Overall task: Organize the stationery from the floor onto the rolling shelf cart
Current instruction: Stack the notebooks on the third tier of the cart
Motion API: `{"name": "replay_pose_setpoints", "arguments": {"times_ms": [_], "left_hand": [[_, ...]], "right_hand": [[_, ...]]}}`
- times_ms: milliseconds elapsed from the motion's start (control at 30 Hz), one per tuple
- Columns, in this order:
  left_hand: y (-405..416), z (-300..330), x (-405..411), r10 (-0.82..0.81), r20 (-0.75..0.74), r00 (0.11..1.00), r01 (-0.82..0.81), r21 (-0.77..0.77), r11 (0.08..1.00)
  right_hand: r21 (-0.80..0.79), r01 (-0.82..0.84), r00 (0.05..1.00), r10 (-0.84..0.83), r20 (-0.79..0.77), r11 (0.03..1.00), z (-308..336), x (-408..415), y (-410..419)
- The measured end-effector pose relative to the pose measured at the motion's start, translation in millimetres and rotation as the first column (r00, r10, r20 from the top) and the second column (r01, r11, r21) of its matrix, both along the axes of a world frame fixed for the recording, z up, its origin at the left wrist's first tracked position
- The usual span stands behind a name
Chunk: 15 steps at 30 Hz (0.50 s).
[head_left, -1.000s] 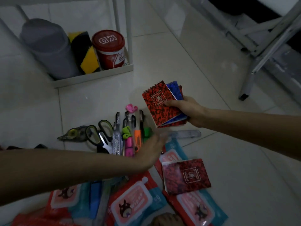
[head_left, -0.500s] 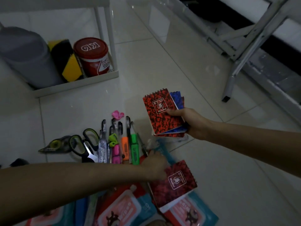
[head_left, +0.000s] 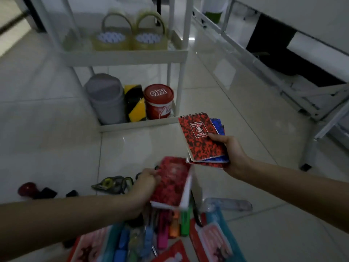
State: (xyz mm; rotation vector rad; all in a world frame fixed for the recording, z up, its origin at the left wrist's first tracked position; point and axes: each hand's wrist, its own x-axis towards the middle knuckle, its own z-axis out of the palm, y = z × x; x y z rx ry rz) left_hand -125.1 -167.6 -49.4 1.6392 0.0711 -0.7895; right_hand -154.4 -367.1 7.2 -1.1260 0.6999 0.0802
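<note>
My right hand (head_left: 231, 154) grips a small stack of notebooks (head_left: 203, 137), a red spiral one on top with a blue one under it. My left hand (head_left: 145, 184) holds another red notebook (head_left: 172, 181) lifted off the floor, just below and left of the stack. Under it on the tiles lie highlighters and pens (head_left: 170, 224), scissors and a tape dispenser (head_left: 111, 183), and a clear ruler (head_left: 228, 204). The white rolling shelf cart (head_left: 132, 57) stands ahead, with two tape rolls (head_left: 130, 37) on its middle shelf.
The cart's bottom shelf holds a grey cylinder (head_left: 105, 97), a yellow-black tape roll (head_left: 135, 103) and a red tub (head_left: 158, 101). Red and teal packets (head_left: 213, 241) lie at my feet. A red stamp (head_left: 27, 189) sits far left. White table legs (head_left: 309, 148) stand right.
My left hand has picked the red notebook off the packets and raised it toward the stack in my right hand. The view has tilted up, showing the cart's middle shelf.
</note>
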Motion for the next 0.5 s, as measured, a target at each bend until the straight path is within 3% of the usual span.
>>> {"name": "replay_pose_setpoints", "arguments": {"times_ms": [100,167,300,500], "left_hand": [[18.9,19.5,29.1,0.216,-0.077,0.973,-0.227,-0.212,0.950],[22.6,33.6,42.5,0.270,-0.095,0.958,-0.286,-0.273,0.919],[4.9,61.3,49.3,0.234,-0.060,0.970,-0.239,-0.379,0.894],[-32.0,87.2,45.5,0.152,0.139,0.979,-0.106,-0.293,0.950]], "right_hand": [[0.012,0.027,0.999,-0.027,0.034,1.000,0.9,8.5,7.5],[0.017,0.023,0.999,-0.024,0.042,1.000,0.8,11.2,11.6],[0.079,-0.001,0.999,-0.003,0.053,0.997,1.3,18.2,23.3],[0.028,-0.090,0.991,0.087,0.097,0.995,23.1,42.3,44.3]]}}
